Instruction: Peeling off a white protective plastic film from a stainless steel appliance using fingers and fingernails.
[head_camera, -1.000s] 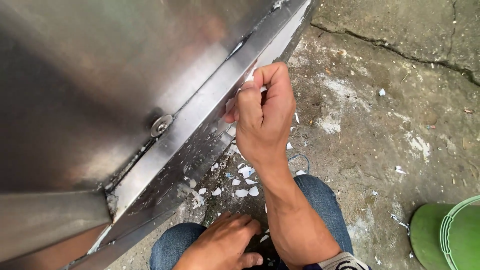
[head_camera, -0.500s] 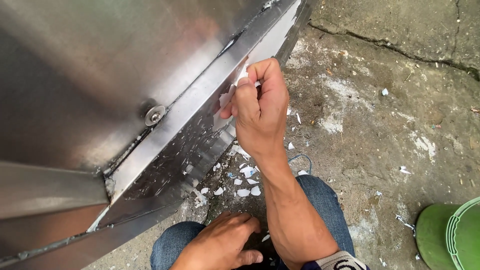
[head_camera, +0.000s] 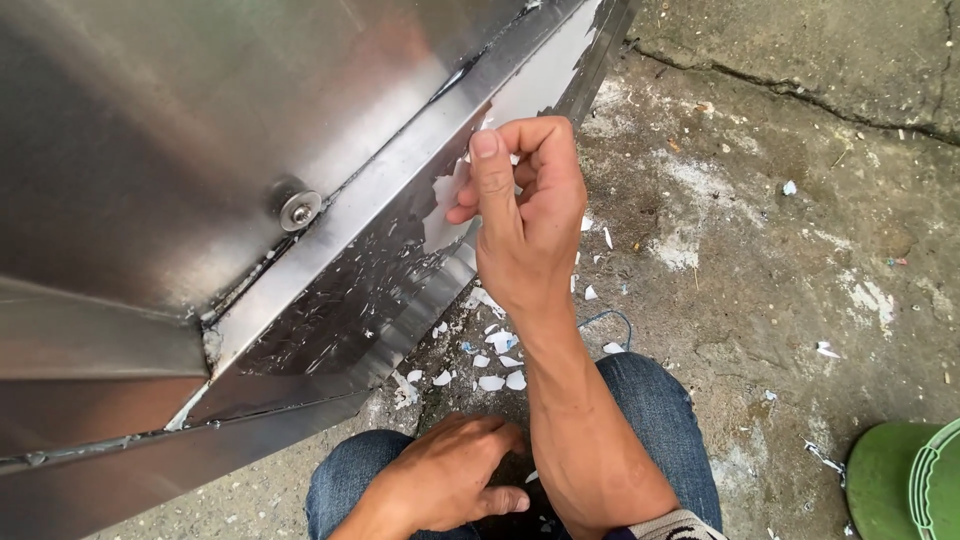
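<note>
My right hand (head_camera: 525, 215) is raised against a slanted stainless steel flange (head_camera: 390, 215) of a large metal panel (head_camera: 180, 120). Its thumb and fingers pinch a piece of white protective film (head_camera: 447, 190) that still clings to the flange. More white film (head_camera: 545, 75) covers the flange farther up. My left hand (head_camera: 440, 480) rests on my left knee in blue jeans, fingers loosely curled with nothing in it. A round bolt head (head_camera: 300, 211) sits in the seam left of the right hand.
Small torn white film scraps (head_camera: 495, 375) lie on the cracked concrete floor (head_camera: 800, 230) between my knees and the metal. A green plastic bucket (head_camera: 915, 480) stands at the lower right corner.
The view has shifted slightly. My right hand stays at the same spot on the flange, still pinching the film, with its fingers curled a little differently. The left hand has not moved.
</note>
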